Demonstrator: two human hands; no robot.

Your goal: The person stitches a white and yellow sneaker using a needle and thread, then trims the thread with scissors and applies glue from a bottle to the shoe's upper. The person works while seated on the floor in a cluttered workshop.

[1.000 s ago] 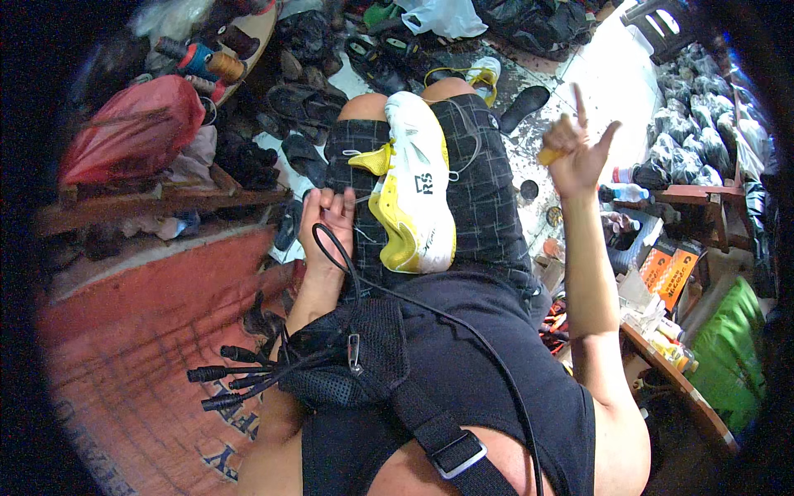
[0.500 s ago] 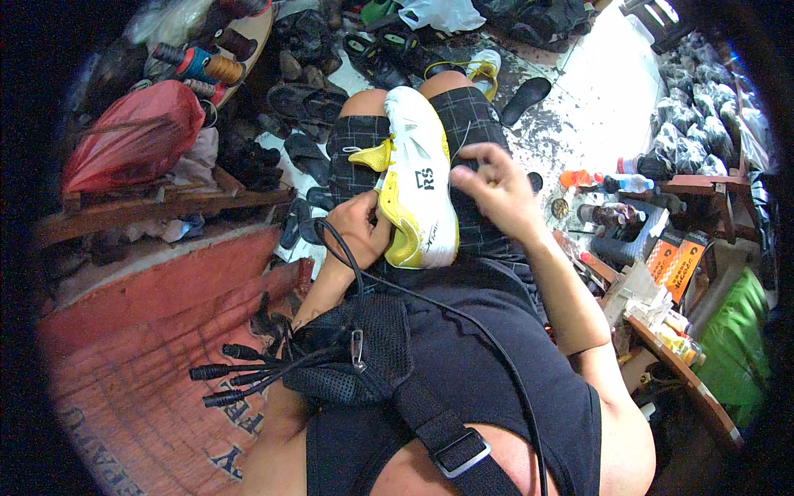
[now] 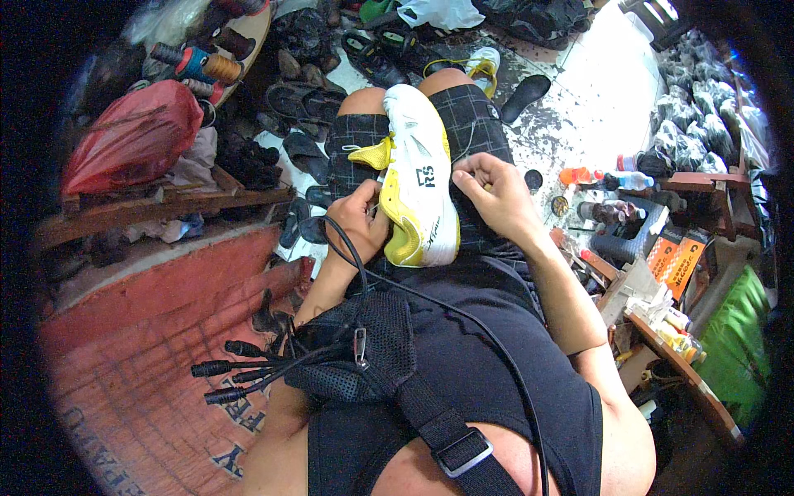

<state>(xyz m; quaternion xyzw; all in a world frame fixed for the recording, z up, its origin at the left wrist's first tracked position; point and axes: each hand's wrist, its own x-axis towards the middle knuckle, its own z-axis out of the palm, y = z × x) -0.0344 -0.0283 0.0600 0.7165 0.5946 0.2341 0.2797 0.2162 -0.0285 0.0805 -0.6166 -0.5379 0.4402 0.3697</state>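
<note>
one white-and-yellow shoe (image 3: 418, 190) lying on the lap | left hand (image 3: 358, 221) grip closed on its heel side | right hand (image 3: 495, 197) fingers pinched together, touching its right edge | two hands

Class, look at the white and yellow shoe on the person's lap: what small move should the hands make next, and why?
Probably the right hand should pull away from the shoe to draw its pinch taut. Its fingertips are pinched at the shoe's right edge, though what they grip is too small to tell. The left hand braces the shoe's left side on the lap, so it should hold firm.
</note>
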